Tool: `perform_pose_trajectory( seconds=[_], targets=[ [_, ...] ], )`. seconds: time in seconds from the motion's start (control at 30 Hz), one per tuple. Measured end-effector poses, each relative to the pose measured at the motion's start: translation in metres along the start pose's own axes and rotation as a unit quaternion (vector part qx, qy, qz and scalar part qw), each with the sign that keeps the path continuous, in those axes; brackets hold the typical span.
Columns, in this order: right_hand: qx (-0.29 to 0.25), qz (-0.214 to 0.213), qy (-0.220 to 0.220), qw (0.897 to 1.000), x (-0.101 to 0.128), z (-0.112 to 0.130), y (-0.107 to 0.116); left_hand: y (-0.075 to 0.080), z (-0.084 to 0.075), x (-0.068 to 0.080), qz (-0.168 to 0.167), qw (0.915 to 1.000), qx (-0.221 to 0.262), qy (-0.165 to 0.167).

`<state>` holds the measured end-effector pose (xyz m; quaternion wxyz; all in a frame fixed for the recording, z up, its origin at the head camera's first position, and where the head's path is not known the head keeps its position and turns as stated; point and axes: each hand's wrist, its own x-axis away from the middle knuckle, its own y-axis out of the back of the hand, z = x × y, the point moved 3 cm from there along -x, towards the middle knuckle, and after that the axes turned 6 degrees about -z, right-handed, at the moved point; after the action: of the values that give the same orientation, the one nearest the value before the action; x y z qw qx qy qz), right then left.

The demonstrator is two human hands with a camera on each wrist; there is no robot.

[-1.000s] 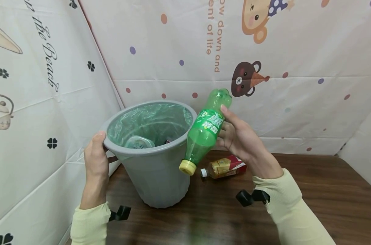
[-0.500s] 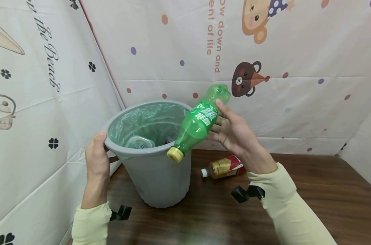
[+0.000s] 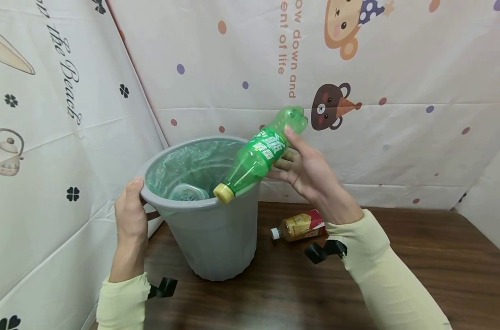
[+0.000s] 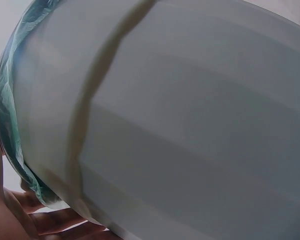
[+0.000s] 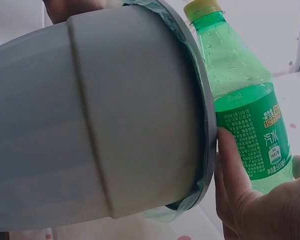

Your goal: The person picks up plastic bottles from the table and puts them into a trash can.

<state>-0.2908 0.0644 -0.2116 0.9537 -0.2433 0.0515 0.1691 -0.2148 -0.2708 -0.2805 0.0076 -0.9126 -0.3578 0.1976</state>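
Note:
My right hand grips an empty green plastic bottle with a yellow cap, tilted cap-down over the right rim of a grey bin lined with a green bag. The right wrist view shows the green bottle beside the bin's rim, my fingers curled round it. My left hand grips the bin's left rim, thumb on top. Fingers of the left hand show under the bin wall in the left wrist view. A clear lidded cup lies inside the bin.
A small amber bottle with a red label and white cap lies on the brown wooden table, right of the bin. Cartoon-printed white sheets wall in the back and left sides.
My right hand carried the green bottle up and left, from beside the bin's wall until its cap is over the rim. The left hand kept its hold on the rim.

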Motion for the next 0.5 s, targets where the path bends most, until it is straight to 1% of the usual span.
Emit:
perform_pose_trajectory(
  seconds=[0.23, 0.5],
  targets=[
    [0.007, -0.017, -0.003, 1.000, 0.000, 0.001, -0.007, 0.004, 0.001, -0.001, 0.005, 0.9998, 0.018, 0.007],
    [0.030, -0.032, -0.003, 0.999, 0.002, 0.004, -0.015, 0.008, 0.001, -0.003, 0.013, 0.9997, 0.019, 0.002]
  ],
)
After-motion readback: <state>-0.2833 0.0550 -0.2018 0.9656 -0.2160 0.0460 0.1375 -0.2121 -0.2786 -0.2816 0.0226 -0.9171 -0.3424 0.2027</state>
